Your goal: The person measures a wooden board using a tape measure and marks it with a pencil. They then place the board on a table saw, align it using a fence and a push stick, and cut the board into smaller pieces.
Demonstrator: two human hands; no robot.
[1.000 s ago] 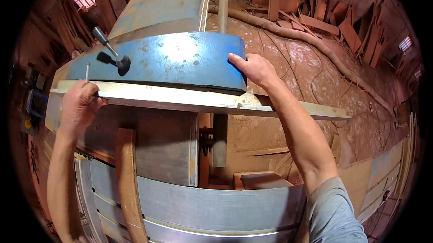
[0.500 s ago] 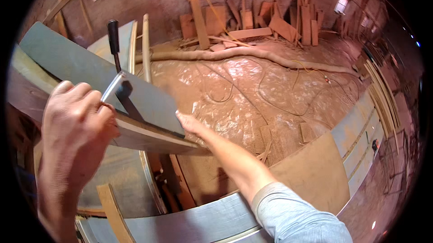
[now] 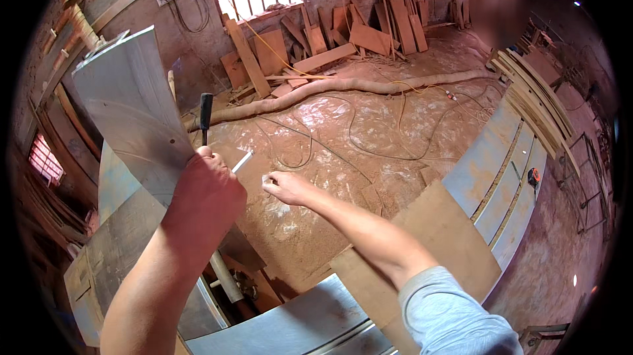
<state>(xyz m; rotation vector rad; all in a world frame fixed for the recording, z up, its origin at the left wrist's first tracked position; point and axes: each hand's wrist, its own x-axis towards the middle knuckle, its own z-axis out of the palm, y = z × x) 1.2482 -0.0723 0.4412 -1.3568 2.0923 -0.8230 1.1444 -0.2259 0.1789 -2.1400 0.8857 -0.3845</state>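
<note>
The person's left hand [image 3: 208,193] is raised close to the camera, closed in a tight fist with its back facing the viewer, on a bare forearm rising from the lower left. The right hand [image 3: 285,187] reaches forward and left on a nearly straight arm, fingers curled loosely with the fingertips pinched together. A light grey sleeve covers that upper arm.

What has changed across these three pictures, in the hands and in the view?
The view swung up from the workpiece to the sawdust floor. The right hand left the curved blue panel's edge and now reaches out, apart from it. The left hand rose, fist closed round a thin pale stick. The hammer and grey panel stay at left.
</note>
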